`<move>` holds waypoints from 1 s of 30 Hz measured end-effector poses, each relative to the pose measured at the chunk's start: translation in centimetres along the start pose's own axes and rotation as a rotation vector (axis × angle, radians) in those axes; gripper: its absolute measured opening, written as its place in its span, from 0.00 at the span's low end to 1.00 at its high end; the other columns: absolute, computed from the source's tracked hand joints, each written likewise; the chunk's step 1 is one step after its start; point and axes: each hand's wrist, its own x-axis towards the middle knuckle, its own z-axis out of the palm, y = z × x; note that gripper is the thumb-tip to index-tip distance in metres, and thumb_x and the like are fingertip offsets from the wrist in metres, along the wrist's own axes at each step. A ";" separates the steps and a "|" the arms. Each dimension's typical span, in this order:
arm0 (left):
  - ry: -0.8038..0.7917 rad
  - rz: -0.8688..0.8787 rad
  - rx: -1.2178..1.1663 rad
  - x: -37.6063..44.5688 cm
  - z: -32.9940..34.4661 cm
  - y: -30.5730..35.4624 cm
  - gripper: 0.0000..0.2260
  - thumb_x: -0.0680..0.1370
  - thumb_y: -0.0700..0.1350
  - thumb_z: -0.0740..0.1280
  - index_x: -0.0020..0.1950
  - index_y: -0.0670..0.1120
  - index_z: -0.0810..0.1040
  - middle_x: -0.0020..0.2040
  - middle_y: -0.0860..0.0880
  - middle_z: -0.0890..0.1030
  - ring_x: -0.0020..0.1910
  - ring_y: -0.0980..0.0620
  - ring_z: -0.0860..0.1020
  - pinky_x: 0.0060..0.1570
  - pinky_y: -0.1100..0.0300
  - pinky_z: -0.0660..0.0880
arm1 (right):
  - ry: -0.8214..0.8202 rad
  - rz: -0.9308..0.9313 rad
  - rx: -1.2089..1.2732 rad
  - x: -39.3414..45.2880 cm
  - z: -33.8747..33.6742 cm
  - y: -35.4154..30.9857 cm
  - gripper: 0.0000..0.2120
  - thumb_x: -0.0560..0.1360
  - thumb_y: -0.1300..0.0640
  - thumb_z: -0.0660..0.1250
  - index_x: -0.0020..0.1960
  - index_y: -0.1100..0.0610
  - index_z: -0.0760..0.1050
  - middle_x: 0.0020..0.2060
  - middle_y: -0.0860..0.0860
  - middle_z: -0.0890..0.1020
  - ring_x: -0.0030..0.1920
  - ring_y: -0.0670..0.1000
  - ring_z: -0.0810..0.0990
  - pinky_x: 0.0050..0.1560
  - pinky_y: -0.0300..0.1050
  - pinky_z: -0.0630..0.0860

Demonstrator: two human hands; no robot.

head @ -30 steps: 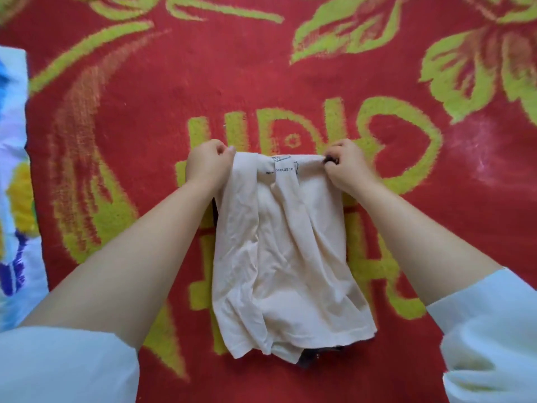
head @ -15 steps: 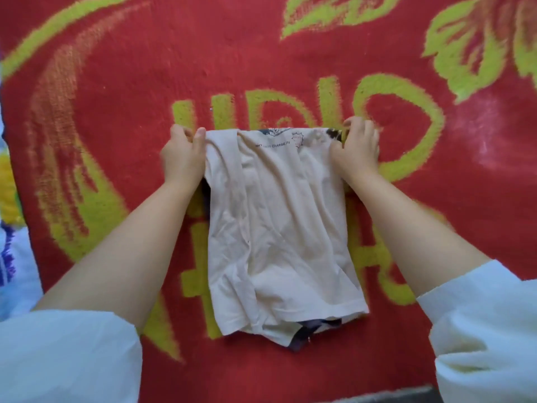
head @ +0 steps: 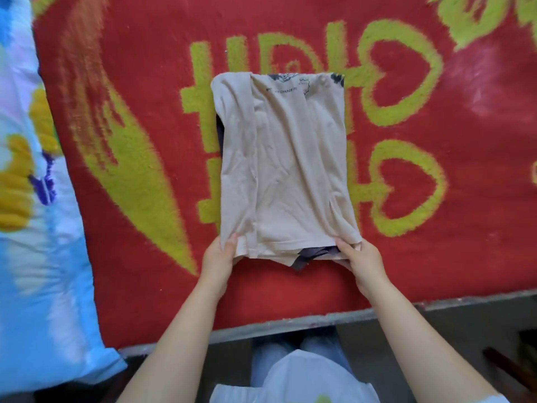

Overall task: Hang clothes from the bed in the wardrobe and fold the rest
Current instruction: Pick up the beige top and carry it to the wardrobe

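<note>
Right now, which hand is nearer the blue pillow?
Left. The left hand grips the shirt's near left corner, on the side where the blue pillow lies. The right hand holds the opposite near corner, farther away.

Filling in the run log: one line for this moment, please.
step: folding | item: beige shirt on red blanket | left hand: pinches near-left corner | right hand: pinches near-right corner

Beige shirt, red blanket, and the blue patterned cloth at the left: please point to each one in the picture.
beige shirt (head: 284, 170), head view, middle of the folded front panel.
red blanket (head: 162, 82), head view, plain red area left of the yellow-green lettering.
blue patterned cloth (head: 43, 271), head view, light blue part near its lower half.
</note>
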 end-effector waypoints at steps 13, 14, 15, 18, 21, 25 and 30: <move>-0.127 -0.013 -0.707 1.6 2.2 19.6 0.12 0.80 0.44 0.54 0.42 0.40 0.72 0.34 0.43 0.80 0.32 0.50 0.80 0.33 0.60 0.78 | -0.218 -0.126 0.640 0.7 3.3 -19.6 0.11 0.79 0.53 0.57 0.45 0.60 0.72 0.34 0.56 0.81 0.38 0.54 0.82 0.37 0.45 0.81; -0.081 0.018 -0.681 2.7 2.7 21.2 0.13 0.80 0.48 0.55 0.44 0.40 0.70 0.38 0.43 0.78 0.36 0.48 0.79 0.37 0.57 0.79 | -0.185 -0.160 0.539 1.9 4.3 -21.0 0.14 0.80 0.50 0.56 0.47 0.60 0.70 0.39 0.56 0.79 0.41 0.55 0.81 0.40 0.47 0.80; 0.015 0.069 -0.596 4.0 3.1 21.9 0.14 0.80 0.51 0.56 0.45 0.41 0.70 0.41 0.43 0.76 0.39 0.48 0.78 0.42 0.55 0.77 | -0.150 -0.210 0.414 3.0 5.0 -21.6 0.14 0.79 0.49 0.56 0.47 0.60 0.70 0.40 0.55 0.76 0.41 0.54 0.79 0.40 0.47 0.79; 0.341 0.352 0.077 6.4 3.7 20.7 0.13 0.77 0.51 0.64 0.54 0.42 0.71 0.51 0.43 0.74 0.50 0.47 0.73 0.51 0.58 0.68 | 0.168 -0.520 -0.152 5.6 5.6 -20.5 0.08 0.77 0.54 0.61 0.44 0.58 0.73 0.42 0.51 0.76 0.44 0.51 0.75 0.48 0.44 0.73; 0.393 0.361 0.456 6.9 4.3 17.3 0.25 0.76 0.53 0.64 0.65 0.36 0.67 0.63 0.38 0.70 0.63 0.42 0.68 0.60 0.56 0.62 | 0.295 -0.553 -0.447 7.2 5.4 -18.9 0.19 0.76 0.50 0.64 0.60 0.63 0.69 0.56 0.56 0.75 0.57 0.55 0.73 0.55 0.43 0.67; 0.454 0.501 0.447 6.8 5.7 15.4 0.15 0.81 0.45 0.57 0.50 0.31 0.72 0.51 0.32 0.75 0.52 0.37 0.73 0.40 0.54 0.57 | 0.336 -0.446 -0.574 8.4 7.0 -17.3 0.16 0.80 0.52 0.55 0.54 0.66 0.70 0.54 0.63 0.76 0.55 0.62 0.74 0.45 0.48 0.64; 0.498 0.659 0.542 9.4 4.1 17.9 0.18 0.82 0.43 0.53 0.47 0.29 0.72 0.47 0.27 0.76 0.47 0.32 0.74 0.42 0.49 0.58 | 0.454 -0.612 -0.771 10.3 5.5 -19.4 0.19 0.82 0.55 0.49 0.54 0.69 0.71 0.51 0.69 0.77 0.52 0.66 0.75 0.43 0.52 0.64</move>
